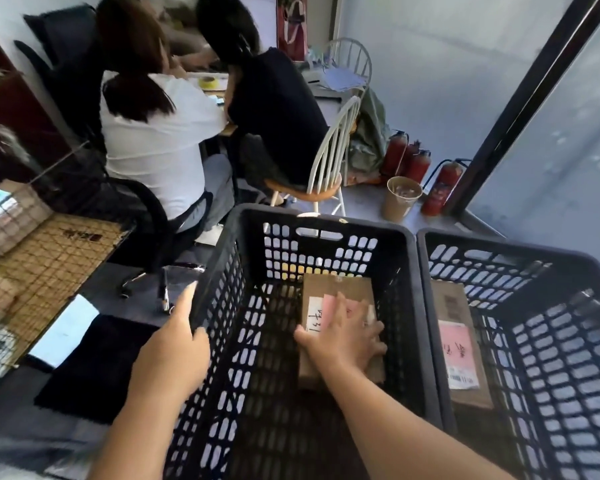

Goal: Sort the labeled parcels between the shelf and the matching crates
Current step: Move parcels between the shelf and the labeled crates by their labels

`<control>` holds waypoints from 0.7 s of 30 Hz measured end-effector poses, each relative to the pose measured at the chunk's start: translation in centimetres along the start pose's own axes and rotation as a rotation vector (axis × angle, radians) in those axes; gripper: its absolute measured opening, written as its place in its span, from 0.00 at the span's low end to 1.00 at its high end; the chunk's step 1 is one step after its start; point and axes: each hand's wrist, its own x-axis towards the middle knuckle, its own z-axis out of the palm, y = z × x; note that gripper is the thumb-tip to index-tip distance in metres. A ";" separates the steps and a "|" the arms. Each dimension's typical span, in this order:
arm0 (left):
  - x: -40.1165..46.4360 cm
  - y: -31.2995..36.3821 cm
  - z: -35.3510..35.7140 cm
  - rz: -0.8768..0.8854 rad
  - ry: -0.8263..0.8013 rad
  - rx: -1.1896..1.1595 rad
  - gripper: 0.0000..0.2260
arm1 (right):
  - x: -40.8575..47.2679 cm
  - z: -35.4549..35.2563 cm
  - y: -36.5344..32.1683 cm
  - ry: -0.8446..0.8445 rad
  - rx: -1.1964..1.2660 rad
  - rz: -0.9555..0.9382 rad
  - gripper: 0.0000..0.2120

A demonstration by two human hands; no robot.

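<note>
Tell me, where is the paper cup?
In the head view, the paper cup stands on the floor at upper right, beyond the crates, just left of a red fire extinguisher.

Pale wall [447, 64], grey floor [368, 202], white spindle chair [329, 161], daylight.

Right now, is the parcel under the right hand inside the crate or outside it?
Inside. The cardboard parcel lies flat on the floor of the left black crate, with the right hand on top.
</note>
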 end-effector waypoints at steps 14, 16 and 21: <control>-0.3 0.4 0.1 -0.063 0.049 -0.027 0.30 | 4.2 3.0 -0.3 0.106 -0.320 -0.444 0.29; -0.1 0.2 0.2 -0.064 0.044 -0.034 0.30 | 5.1 2.9 -0.5 0.065 -0.302 -0.441 0.29; 0.0 -0.1 0.4 -0.047 0.032 -0.038 0.29 | 5.2 2.4 -0.9 0.026 -0.264 -0.424 0.33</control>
